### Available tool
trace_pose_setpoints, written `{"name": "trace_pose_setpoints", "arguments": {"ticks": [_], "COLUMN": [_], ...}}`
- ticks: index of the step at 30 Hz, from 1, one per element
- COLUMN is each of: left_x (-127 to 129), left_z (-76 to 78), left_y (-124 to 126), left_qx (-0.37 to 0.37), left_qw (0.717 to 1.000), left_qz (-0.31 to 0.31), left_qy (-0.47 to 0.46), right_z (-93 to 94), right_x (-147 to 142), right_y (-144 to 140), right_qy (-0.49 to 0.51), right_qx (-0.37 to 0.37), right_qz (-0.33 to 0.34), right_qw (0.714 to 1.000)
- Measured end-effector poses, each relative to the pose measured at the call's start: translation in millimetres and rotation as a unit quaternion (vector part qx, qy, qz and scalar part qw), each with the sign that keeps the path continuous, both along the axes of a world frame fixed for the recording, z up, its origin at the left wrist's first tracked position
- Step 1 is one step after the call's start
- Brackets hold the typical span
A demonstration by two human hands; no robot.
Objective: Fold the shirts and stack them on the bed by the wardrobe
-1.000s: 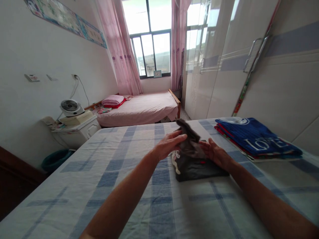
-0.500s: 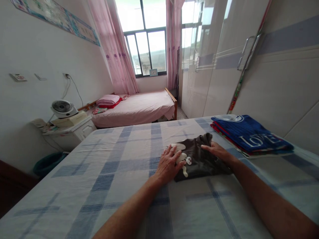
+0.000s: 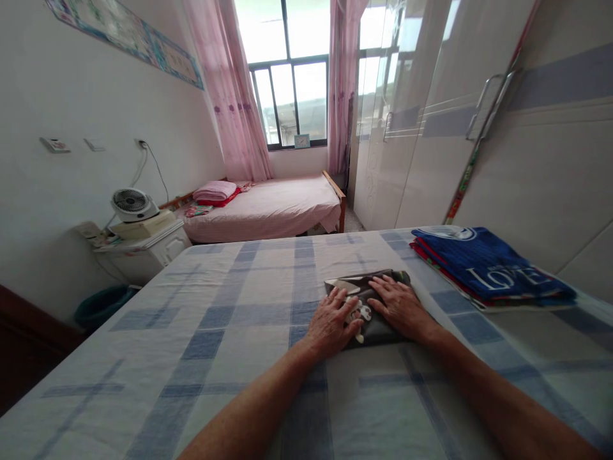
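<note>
Nearest, two bare forearms are seen reaching forward over the checked bedspread (image 3: 205, 332). The left hand (image 3: 332, 319) is laid flat, fingers spread, on the near left part of a folded dark garment (image 3: 371, 305); the right hand (image 3: 397, 306) is laid flat beside it on the right part. Nothing is gripped by either hand: both are open and pressed palm-down on the cloth. The garment is placed on the bed a little right of centre, with a pale cartoon print showing between the hands.

The cloth is judged soft, light and limp, with no stiffness of its own, so the fold would likely be lost if it were lifted by one corner. It is best taken from beneath both short sides, or pinched along the thick folded edge.

Much of the garment is covered by the hands, so its kind cannot be told, and the print is only partly seen. Just beyond, to the right, a stack of folded blue and red clothes (image 3: 488, 268) is seen; its lower layers are mostly hidden.
</note>
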State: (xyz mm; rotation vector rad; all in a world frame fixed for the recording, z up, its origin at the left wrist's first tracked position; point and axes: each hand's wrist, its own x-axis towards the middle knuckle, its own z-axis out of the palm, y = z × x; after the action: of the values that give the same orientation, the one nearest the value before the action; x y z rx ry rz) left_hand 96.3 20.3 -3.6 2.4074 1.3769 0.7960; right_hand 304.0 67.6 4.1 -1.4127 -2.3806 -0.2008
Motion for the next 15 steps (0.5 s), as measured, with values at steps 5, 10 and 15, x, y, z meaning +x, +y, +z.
{"name": "trace_pose_setpoints", "arguments": {"ticks": [5, 10, 15], "left_x": [-3.5, -9.5, -9.5], "left_z": [3.0, 10.6, 18.0], "left_y": [10.8, 18.3, 14.1], "left_qx": [-0.049, -0.123, -0.319], "left_qw": [0.980, 0.953, 0.856], "left_qz": [0.123, 0.150, 0.064], "left_qy": [-0.147, -0.233, -0.402], "right_z": [-7.3, 12.6, 18.3], "right_x": [22.8, -9.8, -40.8], "right_y": [16.6, -11.2, -47.7], "right_qy": [0.013, 0.060, 0.019], "right_qx": [-0.017, -0.054, -0.141], "right_qz": [-0.071, 0.082, 0.187], "right_qw": [0.997, 0.993, 0.972]}}
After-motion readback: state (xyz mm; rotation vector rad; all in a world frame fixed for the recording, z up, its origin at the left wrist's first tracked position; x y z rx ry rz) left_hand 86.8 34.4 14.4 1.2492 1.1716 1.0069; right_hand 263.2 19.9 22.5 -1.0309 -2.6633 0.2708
